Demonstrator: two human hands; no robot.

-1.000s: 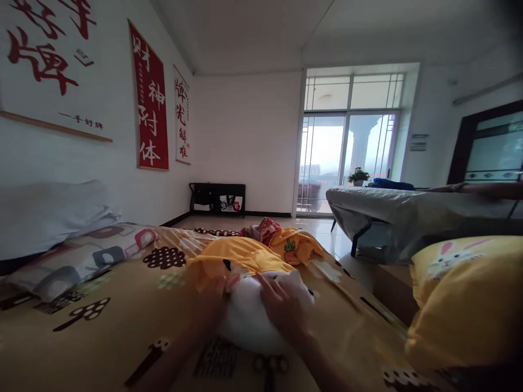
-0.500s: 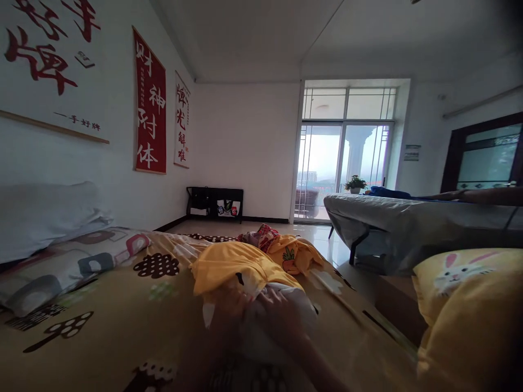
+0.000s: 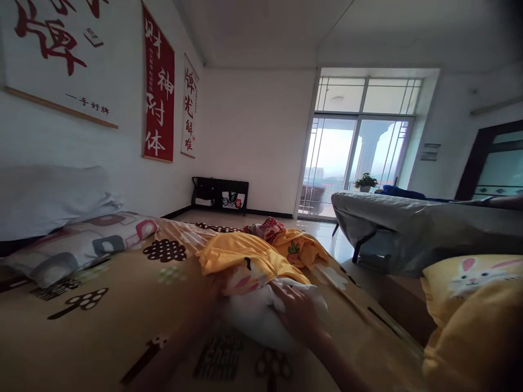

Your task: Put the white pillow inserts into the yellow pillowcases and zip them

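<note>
A yellow pillowcase (image 3: pixel 241 253) with a printed face lies crumpled on the bed in front of me, its opening toward me. A white pillow (image 3: pixel 253 316) bulges out of that opening and lies partly inside. At the left edge of the opening my left hand (image 3: pixel 212 291) is closed on the fabric, dim and blurred. My right hand (image 3: pixel 298 310) grips the right edge, fingers bent over the cloth and against the pillow. Just beyond, more yellow fabric with a carrot print (image 3: pixel 296 249) is bunched beside a red checked cloth (image 3: pixel 269 228).
A patterned sheet (image 3: pixel 163 294) covers the bed. Pillows (image 3: pixel 93 245) lie along the left wall. At right sits a yellow rabbit cushion (image 3: pixel 469 310). Behind it a covered table (image 3: pixel 388 218) bears a potted plant (image 3: pixel 365 182), with someone's arm (image 3: pixel 506 202) resting there.
My hands have moved apart, the left outward to the left and the right to the right. More of the white pillow shows between them. The view has tilted slightly downward.
</note>
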